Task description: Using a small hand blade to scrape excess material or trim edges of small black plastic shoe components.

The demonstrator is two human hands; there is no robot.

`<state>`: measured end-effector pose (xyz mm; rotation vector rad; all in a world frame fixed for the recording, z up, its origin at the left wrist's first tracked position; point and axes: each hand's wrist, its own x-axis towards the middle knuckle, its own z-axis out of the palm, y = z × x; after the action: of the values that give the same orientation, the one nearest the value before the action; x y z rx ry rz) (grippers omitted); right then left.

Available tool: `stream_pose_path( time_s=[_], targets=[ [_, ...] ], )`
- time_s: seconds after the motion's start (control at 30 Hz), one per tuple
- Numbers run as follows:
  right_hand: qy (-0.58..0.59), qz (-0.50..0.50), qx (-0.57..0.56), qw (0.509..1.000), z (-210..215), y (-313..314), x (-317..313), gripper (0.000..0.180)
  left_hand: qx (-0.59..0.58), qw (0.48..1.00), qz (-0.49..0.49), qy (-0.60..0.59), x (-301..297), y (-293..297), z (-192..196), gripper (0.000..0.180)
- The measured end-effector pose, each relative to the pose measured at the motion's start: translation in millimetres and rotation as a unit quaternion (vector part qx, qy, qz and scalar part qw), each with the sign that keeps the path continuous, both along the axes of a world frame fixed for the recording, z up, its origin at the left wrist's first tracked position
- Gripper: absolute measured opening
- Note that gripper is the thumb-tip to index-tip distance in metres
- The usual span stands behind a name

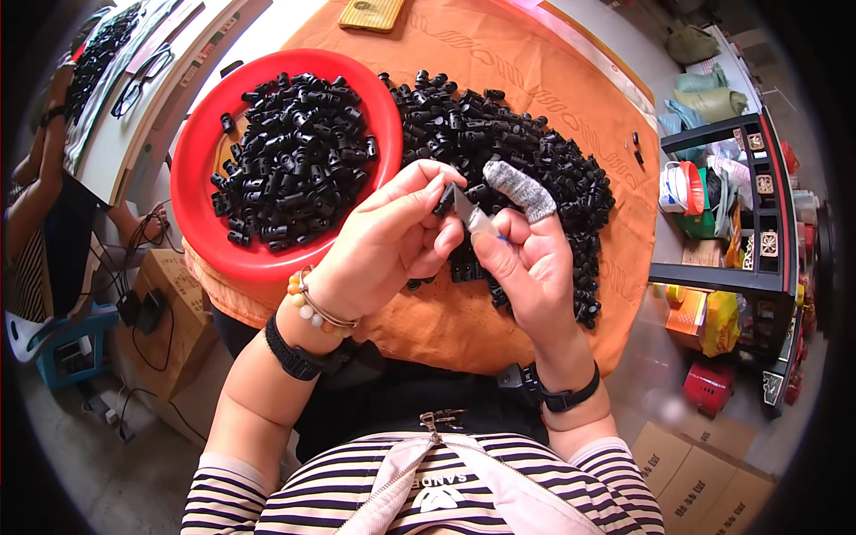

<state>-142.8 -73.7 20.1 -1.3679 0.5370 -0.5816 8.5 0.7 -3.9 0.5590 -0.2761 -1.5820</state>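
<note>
Over the orange-covered table, my left hand point(379, 236) pinches a small black plastic cylinder point(445, 201) between thumb and fingers. My right hand point(535, 276) grips a small knife point(478, 218), its pointed blade touching or very close to that cylinder. A grey knitted finger sleeve point(522, 190) covers my right index finger, which is raised off the knife. Beyond both hands spreads a big heap of black plastic cylinders point(508, 134). To the left, a round red basin point(190, 192) holds many similar pieces point(299, 160). My fingers partly hide the held piece and the knife's handle.
A yellow ribbed object point(372, 13) lies at the table's far edge. Two loose cylinders point(637, 149) sit right of the heap. A dark shelf rack point(722, 276) stands at right, cardboard boxes point(704, 481) below. Another person point(40, 205) sits at left, near a white table with glasses point(143, 82).
</note>
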Motion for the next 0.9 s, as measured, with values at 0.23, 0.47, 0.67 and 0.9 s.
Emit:
stream_pose_path(
  time_s=[0.23, 0.47, 0.67, 0.9],
  targets=[
    [0.028, 0.013, -0.056, 0.998, 0.0, 3.4, 0.7, 0.043, 0.0, 1.0, 0.004, -0.005, -1.8, 1.2, -1.0, 0.017],
    [0.014, 0.041, -0.048, 0.998, 8.3, 2.9, 3.1, 0.04, 0.011, 0.999, 0.001, -0.034, -0.8, 0.7, 0.5, 0.016],
    [0.027, 0.04, -0.071, 0.996, 6.4, 1.0, 1.6, 0.041, 0.022, 0.999, 0.006, -0.023, -2.1, 0.7, -0.6, 0.012],
    [0.016, 0.046, -0.046, 0.998, 10.2, 2.7, 2.3, 0.039, 0.016, 1.0, 0.008, -0.018, -2.9, 0.8, -3.8, 0.011]
  ],
)
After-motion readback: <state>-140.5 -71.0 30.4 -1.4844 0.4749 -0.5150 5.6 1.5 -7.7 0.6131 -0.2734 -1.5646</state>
